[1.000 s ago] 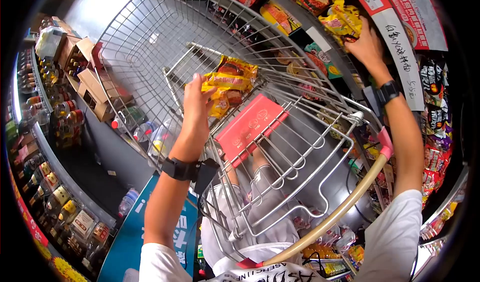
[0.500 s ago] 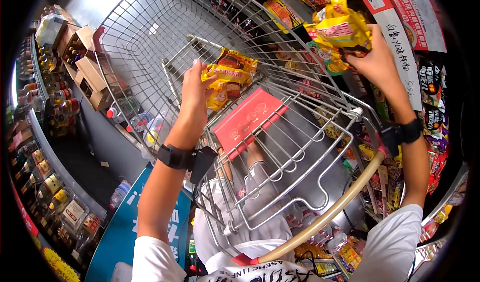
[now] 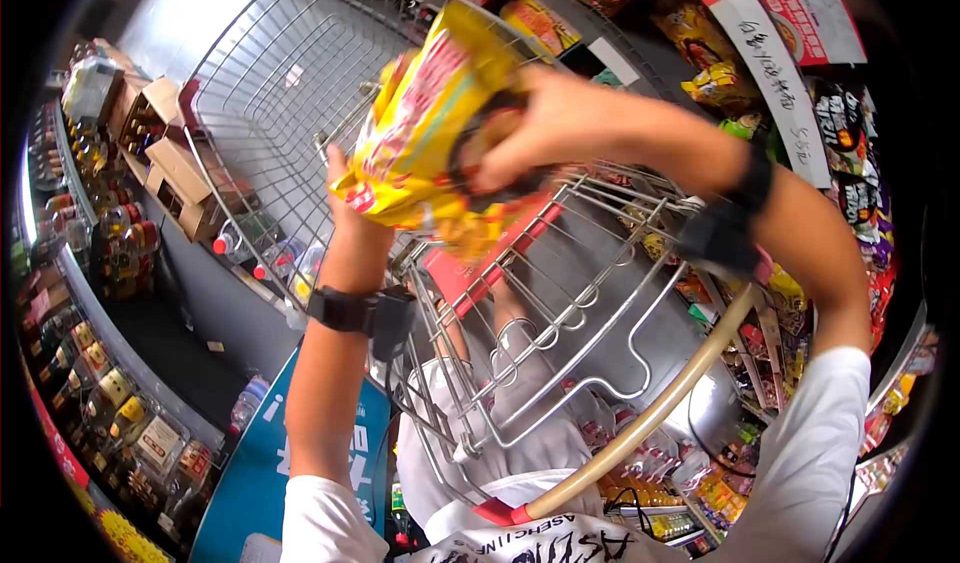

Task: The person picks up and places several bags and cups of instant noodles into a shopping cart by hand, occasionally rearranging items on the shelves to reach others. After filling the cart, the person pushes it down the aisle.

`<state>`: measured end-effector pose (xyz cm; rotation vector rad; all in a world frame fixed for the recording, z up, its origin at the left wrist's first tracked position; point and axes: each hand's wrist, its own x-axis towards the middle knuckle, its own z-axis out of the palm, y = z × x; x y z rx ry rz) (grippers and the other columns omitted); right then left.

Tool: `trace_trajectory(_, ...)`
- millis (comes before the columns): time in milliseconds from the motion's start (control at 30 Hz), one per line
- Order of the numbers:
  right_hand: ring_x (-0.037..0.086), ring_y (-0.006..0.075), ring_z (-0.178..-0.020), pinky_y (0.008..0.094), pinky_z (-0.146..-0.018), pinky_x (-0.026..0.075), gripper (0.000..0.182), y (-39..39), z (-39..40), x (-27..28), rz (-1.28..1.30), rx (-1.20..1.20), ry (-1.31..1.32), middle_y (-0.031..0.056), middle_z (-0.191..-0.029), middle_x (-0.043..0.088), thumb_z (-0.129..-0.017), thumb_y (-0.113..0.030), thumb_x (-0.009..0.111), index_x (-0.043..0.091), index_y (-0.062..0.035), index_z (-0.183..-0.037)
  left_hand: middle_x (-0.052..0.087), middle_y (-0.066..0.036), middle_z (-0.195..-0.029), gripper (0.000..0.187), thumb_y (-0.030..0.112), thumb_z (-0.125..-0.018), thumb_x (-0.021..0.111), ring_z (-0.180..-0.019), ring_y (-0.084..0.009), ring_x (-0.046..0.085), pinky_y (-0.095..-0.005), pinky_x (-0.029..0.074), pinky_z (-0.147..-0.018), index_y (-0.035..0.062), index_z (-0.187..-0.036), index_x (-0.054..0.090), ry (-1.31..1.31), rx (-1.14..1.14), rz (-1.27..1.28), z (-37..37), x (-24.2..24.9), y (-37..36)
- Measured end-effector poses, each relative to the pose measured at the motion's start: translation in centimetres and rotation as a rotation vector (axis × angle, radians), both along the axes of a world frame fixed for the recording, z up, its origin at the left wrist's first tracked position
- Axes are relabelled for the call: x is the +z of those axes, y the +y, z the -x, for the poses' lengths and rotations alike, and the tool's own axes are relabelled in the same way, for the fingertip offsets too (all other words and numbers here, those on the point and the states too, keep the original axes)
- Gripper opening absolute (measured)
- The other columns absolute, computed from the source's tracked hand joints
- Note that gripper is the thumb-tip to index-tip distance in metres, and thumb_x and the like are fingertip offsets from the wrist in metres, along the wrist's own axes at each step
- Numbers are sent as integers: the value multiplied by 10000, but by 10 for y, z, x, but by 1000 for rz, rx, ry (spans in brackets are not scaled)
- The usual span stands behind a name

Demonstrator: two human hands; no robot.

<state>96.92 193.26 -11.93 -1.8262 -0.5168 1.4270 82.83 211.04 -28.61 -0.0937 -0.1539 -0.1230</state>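
Observation:
A yellow noodle packet (image 3: 415,113) is up over the wire shopping cart (image 3: 300,93), close to the camera and partly blurred. My right hand (image 3: 560,123) grips the packet's right side, thumb on its front. At the packet's left edge is my left hand (image 3: 355,198), its fingers mostly hidden behind the wrapper; whether they grip it is unclear. The cart's red panel (image 3: 480,263) shows below the packet. Whatever lies in the cart directly behind the packet is hidden.
Shelves of packets (image 3: 720,83) with price strips (image 3: 775,73) run along the right. Bottles (image 3: 105,383) line the left shelves, with open cardboard boxes (image 3: 180,188) beside the cart. The cart's curved handle (image 3: 650,418) is near my body.
My right hand has swung left from the right-hand shelf with the yellow packet, bringing it over the cart to my left hand. The packet lying in the cart is now covered from view.

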Motion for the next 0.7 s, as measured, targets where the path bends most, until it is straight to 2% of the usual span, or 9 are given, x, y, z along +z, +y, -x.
trace_trajectory(67,641,137,-841,279,-749,530,386,8,-2,-50,-91,65,137,65,-941,675,-660,-116,759,628,-8,-1006,431,-181,-1370,645,472,-965,175,-1240,-361,432,-505,315,-1045,-7,-1364,339,972,70,-353,-5,47,-9)
trace_trajectory(233,629,157,-904,284,-816,498,455,8,-13,-158,-25,110,355,71,-1020,662,-691,-214,785,619,-8,-1061,312,-217,-1440,710,504,-951,171,-1332,-370,291,-575,121,-1082,-45,-1395,242,1159,-17,-400,-6,36,-5)
trace_trajectory(300,619,199,-940,310,-844,486,510,13,-13,-168,249,327,-43,111,-1048,651,-707,-290,779,606,5,-1086,270,-222,-1461,730,519,-945,178,-1357,-369,243,-596,46,-1082,-47,-1403,219,1214,-63,-424,-5,43,-7)
trace_trajectory(333,619,199,-940,310,-844,486,510,10,-16,-170,253,331,-44,111,-1048,651,-707,-290,779,606,5,-1086,256,-223,-1466,738,526,-942,196,-1361,-372,232,-600,30,-1078,-46,-1407,199,1223,-42,-437,-7,48,-11)
trace_trajectory(433,618,244,-955,332,-848,483,483,0,-31,-109,179,325,-579,163,-1040,639,-757,-329,719,598,7,-1083,217,-216,-1478,744,534,-937,262,-1362,-397,211,-636,25,-1055,-36,-1405,167,1330,24,-392,-14,60,-21)
trace_trajectory(467,619,249,-955,339,-837,488,468,-13,-42,-95,116,246,-690,174,-1038,635,-772,-334,699,597,6,-1077,195,-201,-1482,709,522,-940,283,-1338,-409,251,-644,68,-1049,-20,-1389,196,1169,6,-266,-3,18,-11)
trace_trajectory(533,628,175,-839,298,-716,513,265,-41,-62,-70,-15,-10,-694,107,-970,653,-837,-200,618,611,-8,-1018,202,-188,-1473,693,519,-942,294,-1331,-387,261,-625,100,-1057,-6,-1384,202,1112,-1,-244,-2,21,-14)
trace_trajectory(667,656,225,-785,314,-729,512,208,-80,-64,8,133,-531,-628,112,-840,674,-817,-128,580,629,2,-973,169,-181,-1471,693,501,-943,320,-1388,-322,108,-586,90,-1083,-2,-1396,173,1247,76,-400,-9,53,-21)
trace_trajectory(700,642,264,-853,342,-780,500,254,-104,-80,2,162,-404,-851,137,-896,658,-808,-128,577,605,-3,-1028,119,-171,-1487,719,488,-940,344,-1397,-315,57,-571,52,-1093,-13,-1410,131,1266,90,-369,-9,51,-20)
